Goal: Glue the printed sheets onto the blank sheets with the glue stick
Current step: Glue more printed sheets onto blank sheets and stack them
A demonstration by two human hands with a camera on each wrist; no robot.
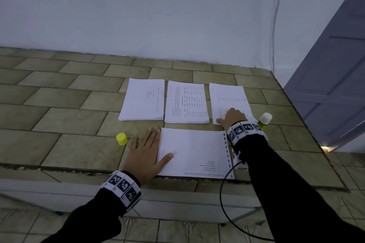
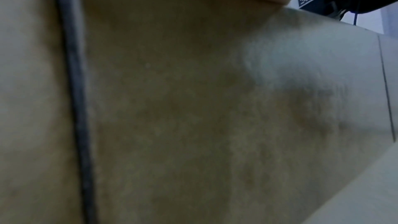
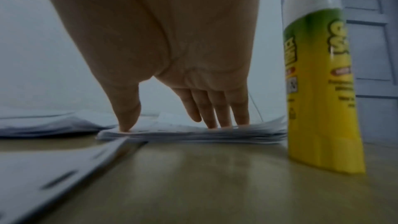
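Observation:
Three stacks of sheets lie in a row on the tiled surface: a left stack, a middle stack with a printed table, and a right stack. One sheet with a punched right edge lies in front of them. My left hand lies flat, its thumb on that sheet's left edge. My right hand touches the right stack with straight fingertips and thumb. The uncapped glue stick stands upright just right of that hand. Its yellow cap sits left of my left hand.
The tiled surface ends at a front edge just below the single sheet and at a right edge near the glue stick. A white wall stands behind, a grey door at the right. A black cable hangs from my right wrist.

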